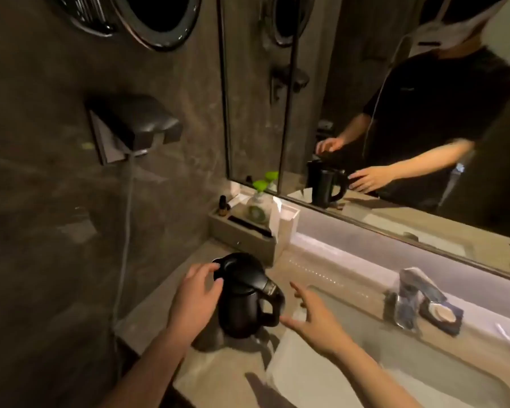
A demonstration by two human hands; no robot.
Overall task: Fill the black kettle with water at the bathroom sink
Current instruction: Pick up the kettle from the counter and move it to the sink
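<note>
**Kettle on the bench, left of the sink**

The kettle (pixel 243 295) stands upright on the bench (pixel 218 375), left of the sink (pixel 380 357), its handle turned toward the basin. The left hand (pixel 193 301) lies against the kettle's left side; the right hand (pixel 315 318) hovers just right of the handle, over the sink's near-left corner. Behind the kettle, against the wall, sits a tray (pixel 242 235) holding bottles. The tap (pixel 412 298) stands behind the sink, below the mirror (pixel 395 83).
</note>
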